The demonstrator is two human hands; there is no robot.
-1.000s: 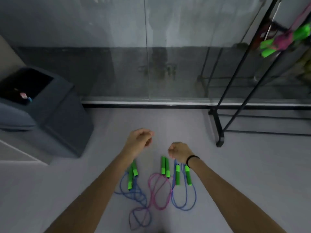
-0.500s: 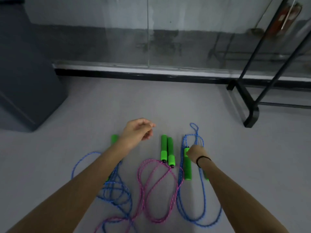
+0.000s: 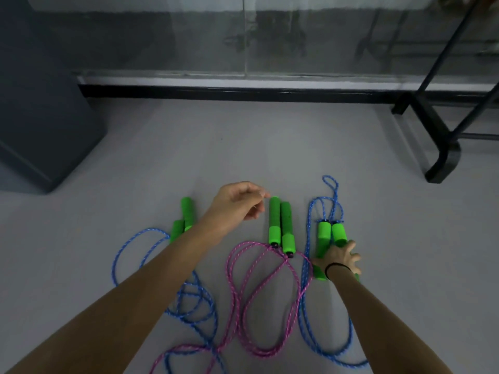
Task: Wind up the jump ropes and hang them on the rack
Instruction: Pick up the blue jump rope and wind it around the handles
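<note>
A: What is different now, compared with a moment ago?

B: The right hand point(image 3: 339, 256) has come down on the green handles point(image 3: 328, 236) of the blue rope point(image 3: 310, 314), the one nearest to the foot of the rack point(image 3: 442, 160). Half a second ago it only touched one handle. Now the fingers spread over both and start to curl, but I cannot tell if the grip is already closed.

A: And the left hand point(image 3: 236, 202)?

B: It hangs above the floor point(image 3: 243, 147), loosely curled and holding nothing, just beside the handles of the pink rope point(image 3: 259, 292), farther from the rack foot. It has hardly moved.

A: Where are the other ropes?

B: All three lie loose on the floor. The second blue rope point(image 3: 127, 252) is farthest from the rack foot, partly under the left forearm, and its cord crosses the pink one.

A: So what does it mean for the task?

B: I think the first pickup is beginning. No rope here is wound yet, so most of the work remains.
</note>
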